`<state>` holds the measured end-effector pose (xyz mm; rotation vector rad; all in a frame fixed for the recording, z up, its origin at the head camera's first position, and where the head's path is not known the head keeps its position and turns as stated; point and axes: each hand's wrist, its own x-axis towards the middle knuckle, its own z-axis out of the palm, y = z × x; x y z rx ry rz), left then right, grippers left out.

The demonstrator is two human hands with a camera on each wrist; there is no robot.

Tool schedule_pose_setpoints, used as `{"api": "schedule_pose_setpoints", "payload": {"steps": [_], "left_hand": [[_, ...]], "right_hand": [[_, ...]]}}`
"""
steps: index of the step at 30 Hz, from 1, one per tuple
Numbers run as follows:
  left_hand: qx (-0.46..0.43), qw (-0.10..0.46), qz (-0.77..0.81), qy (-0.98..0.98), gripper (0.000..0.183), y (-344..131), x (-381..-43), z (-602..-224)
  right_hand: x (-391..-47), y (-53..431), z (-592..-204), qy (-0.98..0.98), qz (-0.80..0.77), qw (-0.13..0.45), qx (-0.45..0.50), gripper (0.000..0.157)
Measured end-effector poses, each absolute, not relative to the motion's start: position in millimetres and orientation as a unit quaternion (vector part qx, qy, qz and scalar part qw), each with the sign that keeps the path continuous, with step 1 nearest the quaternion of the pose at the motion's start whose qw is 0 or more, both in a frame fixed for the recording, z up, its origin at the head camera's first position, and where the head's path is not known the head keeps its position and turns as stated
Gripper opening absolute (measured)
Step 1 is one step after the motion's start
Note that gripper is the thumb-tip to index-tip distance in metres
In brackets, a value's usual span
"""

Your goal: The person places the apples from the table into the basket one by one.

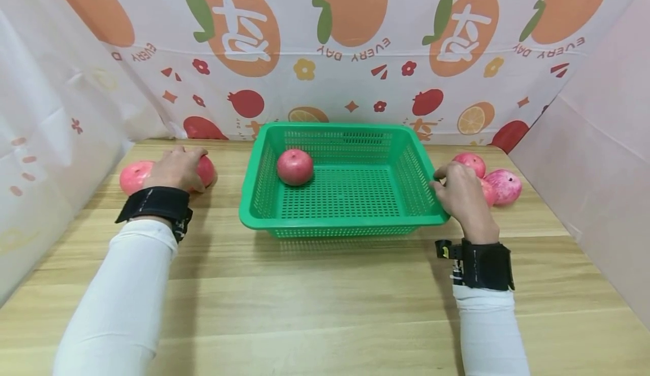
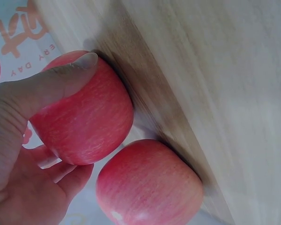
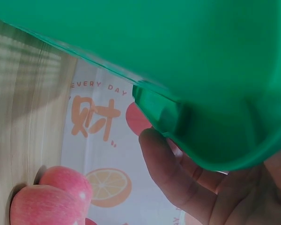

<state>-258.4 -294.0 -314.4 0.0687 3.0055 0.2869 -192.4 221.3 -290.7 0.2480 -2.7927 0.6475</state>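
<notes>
The left hand (image 1: 175,168) is gripping an apple (image 2: 91,126) at the left of the table (image 1: 315,308), its thumb lying across the skin and its other fingers curling round the opposite side; whether the apple is touching the wood, I cannot tell. The right hand (image 1: 463,195) is holding the right rim of the green basket (image 1: 342,223), its fingers bending round the edge toward the near corner. The step in hand is looking like a grasp on one side and a steadying hold on the other. The next move is probably calling for an even grip round the apple, and for care with the second apple (image 2: 150,183), which is sitting just beside it.

The apple is showing a smooth, faintly streaked red skin and a squat, rounded form, likely firm and a little slippery under fingertips alone. The second apple is turning paler toward one side. The basket, apparently plastic, is standing mid-table, its smooth rim running above perforated walls and a gridded floor. A third apple (image 1: 295,167) is resting inside, toward the left. Beside the right hand, a cluster of apples (image 1: 506,187) is lying on the table, one of them mottled pink and pale.
</notes>
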Motion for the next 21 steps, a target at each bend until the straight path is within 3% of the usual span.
{"api": "schedule_pose_setpoints", "payload": {"steps": [8, 15, 21], "left_hand": [[0.035, 0.047, 0.103, 0.993, 0.087, -298.9, -256.0, -317.7], [0.076, -0.037, 0.089, 0.992, 0.078, -295.2, -259.3, -312.6], [0.081, -0.042, 0.100, 0.991, 0.076, -286.6, -266.0, -301.1]], "right_hand": [[-190.4, 220.8, -294.9, -0.962, 0.228, 0.126, 0.086, 0.020], [-190.3, 221.2, -295.4, -0.960, 0.228, 0.135, 0.089, 0.019], [-192.1, 223.1, -291.9, -0.963, 0.226, 0.127, 0.082, 0.021]]}}
